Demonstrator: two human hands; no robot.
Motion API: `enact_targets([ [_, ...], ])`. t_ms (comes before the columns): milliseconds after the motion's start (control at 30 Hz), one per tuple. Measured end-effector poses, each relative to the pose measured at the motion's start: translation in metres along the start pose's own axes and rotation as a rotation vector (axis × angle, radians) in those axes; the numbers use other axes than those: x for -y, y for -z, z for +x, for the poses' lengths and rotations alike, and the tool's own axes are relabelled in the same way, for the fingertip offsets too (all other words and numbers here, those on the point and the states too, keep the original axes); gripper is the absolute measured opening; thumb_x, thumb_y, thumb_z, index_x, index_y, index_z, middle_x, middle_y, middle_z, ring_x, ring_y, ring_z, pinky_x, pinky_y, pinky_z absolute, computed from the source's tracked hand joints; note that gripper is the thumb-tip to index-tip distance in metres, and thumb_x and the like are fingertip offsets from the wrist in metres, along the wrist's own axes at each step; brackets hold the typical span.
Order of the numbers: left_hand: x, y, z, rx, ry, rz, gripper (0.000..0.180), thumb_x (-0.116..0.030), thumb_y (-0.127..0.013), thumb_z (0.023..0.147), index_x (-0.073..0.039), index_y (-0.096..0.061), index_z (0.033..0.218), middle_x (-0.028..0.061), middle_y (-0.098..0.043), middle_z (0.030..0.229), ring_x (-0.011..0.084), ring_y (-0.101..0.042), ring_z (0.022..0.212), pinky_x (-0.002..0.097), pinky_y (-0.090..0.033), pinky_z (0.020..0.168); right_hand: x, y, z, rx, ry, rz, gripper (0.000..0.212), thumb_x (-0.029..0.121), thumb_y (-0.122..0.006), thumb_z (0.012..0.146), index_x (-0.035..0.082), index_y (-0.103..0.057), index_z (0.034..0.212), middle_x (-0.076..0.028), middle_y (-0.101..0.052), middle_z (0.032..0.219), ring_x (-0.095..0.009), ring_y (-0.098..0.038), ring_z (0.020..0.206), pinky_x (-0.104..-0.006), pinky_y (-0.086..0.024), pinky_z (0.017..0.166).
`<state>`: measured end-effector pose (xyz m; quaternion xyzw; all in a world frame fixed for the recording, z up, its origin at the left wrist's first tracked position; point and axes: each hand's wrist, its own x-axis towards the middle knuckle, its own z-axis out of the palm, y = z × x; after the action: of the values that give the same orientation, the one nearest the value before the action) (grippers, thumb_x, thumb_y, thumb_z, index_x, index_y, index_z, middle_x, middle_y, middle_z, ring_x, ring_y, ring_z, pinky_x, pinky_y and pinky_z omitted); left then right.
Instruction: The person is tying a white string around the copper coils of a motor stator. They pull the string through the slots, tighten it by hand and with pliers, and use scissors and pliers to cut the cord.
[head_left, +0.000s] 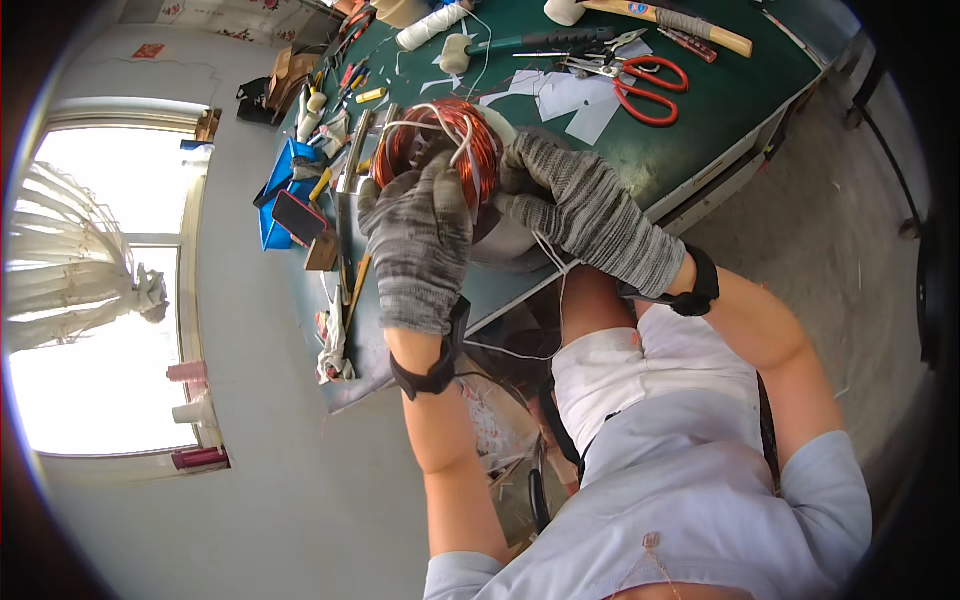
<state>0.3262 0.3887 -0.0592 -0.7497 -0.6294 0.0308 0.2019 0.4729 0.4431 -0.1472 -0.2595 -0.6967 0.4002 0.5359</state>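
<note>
A round copper wire winding (pixel 478 150) with white leads or lacing cord over it rests at the near edge of the green table. It tops a grey metal body (pixel 508 242), likely a motor stator. My left hand (pixel 418 240), in a grey striped knit glove, has its fingers bent closed over the near side of the winding. From the right, my right hand (pixel 595 205), gloved alike, reaches the winding's right side with its fingers curled together. What lies between those right fingertips is hidden. A white cord (pixel 552 255) hangs from beside the metal body over the table edge.
Red-handled scissors (pixel 650 92), white paper pieces (pixel 592 108), a green-handled mallet (pixel 530 42) and a wooden-handled hammer (pixel 690 25) lie at the back right of the green table (pixel 700 120). A blue bin (pixel 276 228) and a phone (pixel 298 218) stand left.
</note>
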Motion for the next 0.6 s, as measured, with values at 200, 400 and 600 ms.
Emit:
enact_targets([
  [200,0.017,0.017,0.023,0.360,-0.018,-0.125,0.036,-0.008,-0.052,0.079,-0.003,-0.049,0.115,0.0142,-0.047,0.124,0.0302,-0.044,0.116,0.0380,-0.034,0.097,0.010,0.005,0.010,0.054,0.011,-0.045,0.035,0.023,-0.065,0.077,0.003,-0.056,0.105,-0.015,-0.062,0.088,-0.030,-0.061,0.080,-0.0362,-0.049,0.071],
  [400,-0.019,0.043,-0.001,-0.132,-0.044,0.281,0.041,-0.007,-0.053,0.079,-0.003,-0.046,0.119,0.0141,-0.041,0.131,0.0311,-0.038,0.121,0.0382,-0.031,0.099,0.043,0.022,0.028,-0.045,0.053,-0.110,0.027,0.022,-0.059,0.082,0.000,-0.055,0.098,-0.017,-0.058,0.100,-0.028,-0.058,0.093,-0.0370,-0.047,0.078],
  [600,-0.049,-0.018,0.016,-0.884,0.217,-0.261,0.061,-0.017,-0.054,0.084,-0.004,-0.024,0.136,0.0173,-0.029,0.139,0.0313,-0.027,0.129,0.0398,-0.027,0.103,0.024,0.009,0.043,-0.036,0.711,-0.196,0.031,0.009,-0.048,0.086,0.001,-0.047,0.116,-0.017,-0.049,0.121,-0.032,-0.049,0.111,-0.0360,-0.041,0.094],
])
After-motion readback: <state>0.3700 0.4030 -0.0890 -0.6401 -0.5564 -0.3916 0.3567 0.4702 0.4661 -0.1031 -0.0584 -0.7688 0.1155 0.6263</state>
